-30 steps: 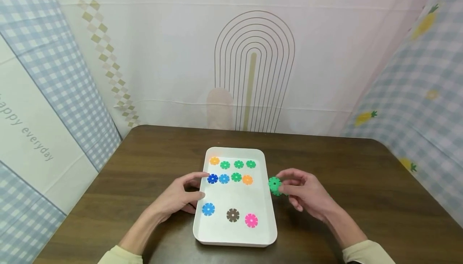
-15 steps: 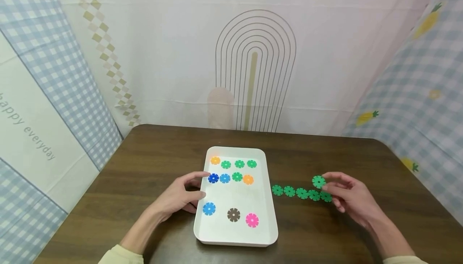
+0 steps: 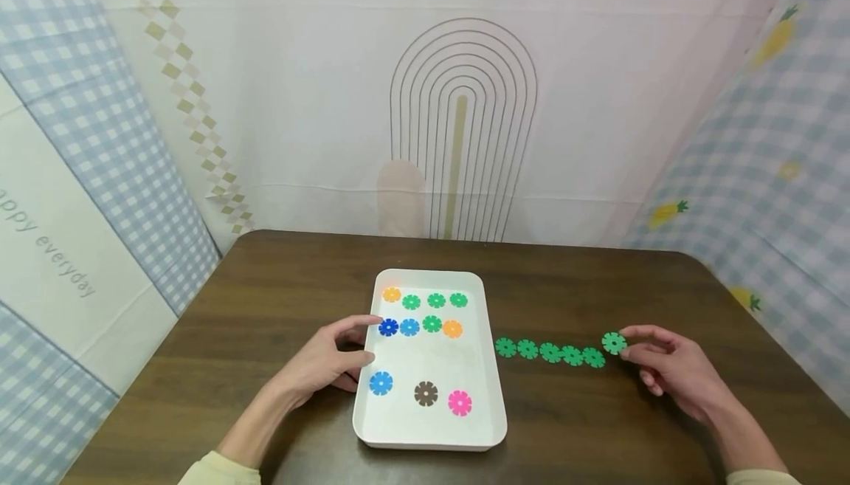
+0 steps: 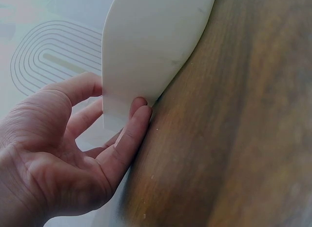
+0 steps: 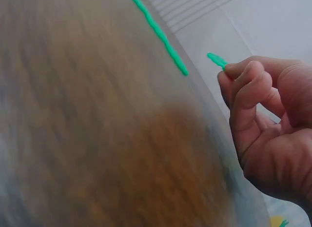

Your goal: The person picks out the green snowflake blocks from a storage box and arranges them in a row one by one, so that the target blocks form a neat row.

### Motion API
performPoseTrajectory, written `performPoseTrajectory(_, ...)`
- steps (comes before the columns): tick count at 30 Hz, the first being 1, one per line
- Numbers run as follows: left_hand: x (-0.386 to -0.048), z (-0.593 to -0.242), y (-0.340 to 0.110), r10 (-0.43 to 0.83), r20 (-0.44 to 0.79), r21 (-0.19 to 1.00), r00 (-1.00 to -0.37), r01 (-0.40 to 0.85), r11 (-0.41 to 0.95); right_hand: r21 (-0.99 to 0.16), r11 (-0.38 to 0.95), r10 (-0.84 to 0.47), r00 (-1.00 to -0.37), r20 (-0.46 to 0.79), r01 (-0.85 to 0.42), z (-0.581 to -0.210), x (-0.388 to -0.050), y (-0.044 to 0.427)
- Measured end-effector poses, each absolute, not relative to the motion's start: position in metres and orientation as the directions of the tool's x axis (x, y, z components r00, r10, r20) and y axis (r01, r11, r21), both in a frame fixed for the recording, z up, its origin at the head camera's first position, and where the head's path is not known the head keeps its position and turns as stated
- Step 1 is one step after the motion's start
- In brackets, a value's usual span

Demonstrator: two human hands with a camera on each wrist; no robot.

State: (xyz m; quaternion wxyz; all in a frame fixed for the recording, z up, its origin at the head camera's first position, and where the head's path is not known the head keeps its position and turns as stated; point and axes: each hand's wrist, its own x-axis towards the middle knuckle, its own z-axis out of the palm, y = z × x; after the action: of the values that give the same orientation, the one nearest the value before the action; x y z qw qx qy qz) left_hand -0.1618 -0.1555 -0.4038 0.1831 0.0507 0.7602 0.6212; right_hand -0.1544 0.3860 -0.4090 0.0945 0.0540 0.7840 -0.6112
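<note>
My right hand (image 3: 687, 374) pinches a green notched plastic disc (image 3: 614, 343) between thumb and fingertips, above the table's right part. In the right wrist view, that same disc (image 5: 215, 59) shows almost edge-on. Just left of it, several green discs (image 3: 550, 353) form a row on the table, running rightward from the tray. At the tray's left side, my left hand (image 3: 319, 364) rests its fingertips against the rim and outer wall, fingers loosely bent. The white tray (image 3: 432, 426) holds notched discs in orange, green, dark blue, light blue, brown and pink.
The dark wooden table (image 3: 299, 271) carries the tray near its middle. A pale patterned cloth (image 3: 319, 101) hangs behind the table, and checked cloth (image 3: 764, 160) hangs at the right side.
My right hand has moved right from the tray's edge with the green disc. The row of green discs, mostly hidden a second ago, now lies uncovered. My left hand has stayed at the tray.
</note>
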Motion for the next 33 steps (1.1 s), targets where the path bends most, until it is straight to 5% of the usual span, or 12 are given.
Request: performPoseTrajectory(33,-0.1625,-0.4044,-0.1567,0.313,-0.218,0.963,-0.925,-0.152,0.223,-0.86,0.45,-0.022,-0.96,-0.278,0.239,-0.4113,-0.1528,0.3911)
